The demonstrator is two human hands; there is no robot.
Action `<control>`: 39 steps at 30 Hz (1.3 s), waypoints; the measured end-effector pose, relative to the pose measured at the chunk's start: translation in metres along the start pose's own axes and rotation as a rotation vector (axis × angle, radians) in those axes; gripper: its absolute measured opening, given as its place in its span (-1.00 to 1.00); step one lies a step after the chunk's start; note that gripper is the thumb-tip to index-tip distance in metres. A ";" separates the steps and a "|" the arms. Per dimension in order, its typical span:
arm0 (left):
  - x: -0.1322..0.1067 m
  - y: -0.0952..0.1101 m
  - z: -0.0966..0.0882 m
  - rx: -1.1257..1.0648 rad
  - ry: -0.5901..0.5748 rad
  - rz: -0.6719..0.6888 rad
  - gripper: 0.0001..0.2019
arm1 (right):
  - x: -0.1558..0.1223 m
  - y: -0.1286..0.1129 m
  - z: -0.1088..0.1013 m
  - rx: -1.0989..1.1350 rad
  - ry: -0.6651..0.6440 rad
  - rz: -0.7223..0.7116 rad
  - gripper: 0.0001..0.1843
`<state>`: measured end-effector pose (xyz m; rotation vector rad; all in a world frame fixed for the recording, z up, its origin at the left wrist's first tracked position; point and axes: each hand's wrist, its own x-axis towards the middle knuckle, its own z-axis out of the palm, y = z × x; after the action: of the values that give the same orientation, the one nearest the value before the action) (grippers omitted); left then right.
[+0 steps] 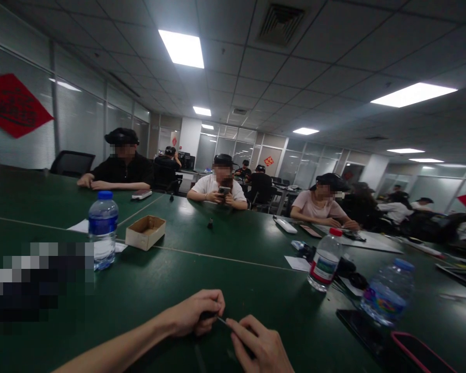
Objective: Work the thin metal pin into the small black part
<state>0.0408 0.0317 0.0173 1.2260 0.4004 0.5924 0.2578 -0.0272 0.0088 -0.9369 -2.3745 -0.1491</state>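
Low in the head view, my left hand (pixel 200 313) is closed, its fingers curled around one end of a thin grey stick-like piece (pixel 222 321). From the right, my right hand (pixel 261 343) pinches the other end between thumb and fingers. Only a short stretch of the piece shows between the hands, too small to name more exactly. Both hands are just above the green table (pixel 171 274), close together.
A small open cardboard box (pixel 145 233) and a blue-capped water bottle (pixel 103 230) stand at the left. On the right are a red-capped bottle (pixel 325 260), another bottle (pixel 388 292) and a pink-edged phone (pixel 421 352). Several people sit around the table.
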 end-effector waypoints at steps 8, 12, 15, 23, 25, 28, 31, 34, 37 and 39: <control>-0.002 0.002 0.001 0.023 0.006 -0.002 -0.91 | 0.002 -0.004 -0.005 0.038 -0.020 -0.019 -0.61; -0.001 0.002 0.003 0.040 0.025 0.018 -0.91 | 0.002 -0.005 -0.004 0.028 0.003 -0.047 -0.61; 0.001 0.001 0.004 0.057 0.027 0.025 -0.89 | 0.003 -0.007 -0.003 -0.016 -0.005 -0.159 -0.61; 0.004 -0.005 0.000 -0.002 0.086 0.016 -0.85 | 0.004 -0.010 -0.003 0.008 0.008 0.007 -0.63; 0.005 -0.007 -0.002 -0.021 0.102 0.030 -0.83 | 0.005 -0.010 -0.003 0.017 0.015 0.067 -0.62; 0.007 -0.010 -0.004 -0.043 0.112 0.048 -0.81 | 0.004 -0.010 -0.003 0.024 0.033 0.111 -0.62; 0.008 -0.010 -0.005 -0.042 0.115 0.043 -0.80 | 0.004 -0.010 -0.002 0.024 0.033 0.133 -0.62; 0.008 -0.010 -0.005 -0.049 0.112 0.035 -0.79 | 0.004 -0.010 -0.002 0.014 0.027 0.146 -0.63; 0.008 -0.010 -0.005 -0.047 0.112 0.048 -0.79 | 0.005 -0.010 -0.002 0.002 0.029 0.145 -0.64; 0.008 -0.011 -0.004 -0.034 0.126 0.061 -0.77 | 0.005 -0.010 -0.002 -0.006 0.038 0.140 -0.64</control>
<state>0.0469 0.0369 0.0063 1.1754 0.4581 0.7282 0.2492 -0.0323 0.0139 -1.0900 -2.2659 -0.1184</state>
